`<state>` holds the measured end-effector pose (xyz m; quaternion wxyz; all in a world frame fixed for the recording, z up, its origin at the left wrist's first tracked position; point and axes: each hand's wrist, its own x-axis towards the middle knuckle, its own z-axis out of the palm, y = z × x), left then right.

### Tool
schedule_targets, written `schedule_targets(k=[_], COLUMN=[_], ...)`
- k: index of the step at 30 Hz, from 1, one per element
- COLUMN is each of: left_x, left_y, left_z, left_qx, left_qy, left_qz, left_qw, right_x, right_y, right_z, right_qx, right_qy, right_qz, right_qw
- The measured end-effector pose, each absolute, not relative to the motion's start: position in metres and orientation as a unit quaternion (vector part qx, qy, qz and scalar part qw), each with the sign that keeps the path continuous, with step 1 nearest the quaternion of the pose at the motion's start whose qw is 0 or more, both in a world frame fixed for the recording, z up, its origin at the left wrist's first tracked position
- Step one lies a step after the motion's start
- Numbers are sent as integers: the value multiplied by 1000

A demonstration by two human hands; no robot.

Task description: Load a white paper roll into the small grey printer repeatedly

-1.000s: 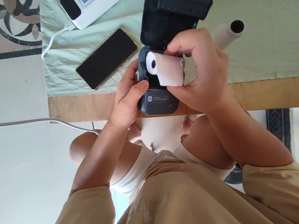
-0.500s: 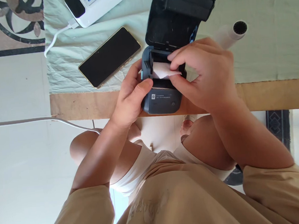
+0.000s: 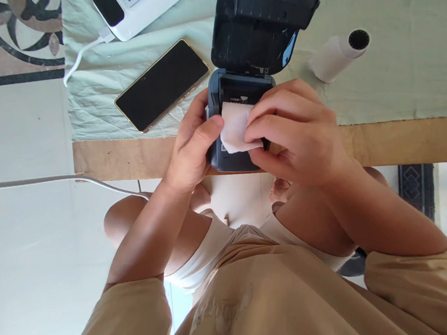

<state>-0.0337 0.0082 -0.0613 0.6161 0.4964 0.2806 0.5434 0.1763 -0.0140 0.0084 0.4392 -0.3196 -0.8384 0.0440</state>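
- A grey cord (image 3: 52, 181) runs past the left end of the counter (image 3: 401, 142).
- A white power bank (image 3: 155, 12) lies on the far left, a white cable (image 3: 84, 53) plugged into it.
- A phone (image 3: 162, 85) lies screen up next, near the left grip (image 3: 194, 146), limiting room on that side.
- The left grip is closed on the left side of the printer (image 3: 233, 161), thumb beside the paper (image 3: 236, 124).
- The printer is at the counter's near edge, its lid (image 3: 253, 39) swung open behind; whether it rests there I cannot tell.
- The paper lies over the printer's opening and front, between both grips; the right grip (image 3: 301, 132) pinches its right side.
- A white roll (image 3: 329, 62) stands beyond the right grip, in the way of an outward reach.
- Green cloth (image 3: 412, 41) spreads farther right, giving room above the bare wooden edge.
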Motion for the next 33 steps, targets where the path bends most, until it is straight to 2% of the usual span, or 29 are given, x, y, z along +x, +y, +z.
schedule_targets(k=[3, 8, 15, 17, 20, 23, 26, 30, 33], left_x=[-36, -37, -39, -41, -42, -42, -40, -39, -40], left_y=[10, 8, 8, 9, 9, 11, 13, 16, 14], left_z=[-64, -61, -61, -61, -59, -60, -68, -78, -73], left_qx=[525, 555, 555, 560, 569, 574, 582, 588, 567], left_qy=[282, 311, 299, 309, 318, 294, 257, 231, 235], left_qz=[532, 505, 506, 500, 487, 488, 510, 516, 534], left_qw=[601, 583, 588, 584, 582, 588, 579, 579, 582], right_x=[178, 190, 199, 199, 201, 201, 198, 196, 199], right_y=[-17, -6, -5, -4, 0, 1, -1, 0, 0], right_z=[9, 11, 10, 8, 4, 5, 9, 10, 6], right_qx=[-328, -321, -403, -397, -411, -460, -436, -378, -388], right_qy=[-846, -828, -834, -822, -760, -713, -721, -770, -805], right_qz=[53, 67, 121, 113, 111, 169, 214, 125, 114], right_qw=[417, 455, 358, 392, 492, 501, 494, 498, 435])
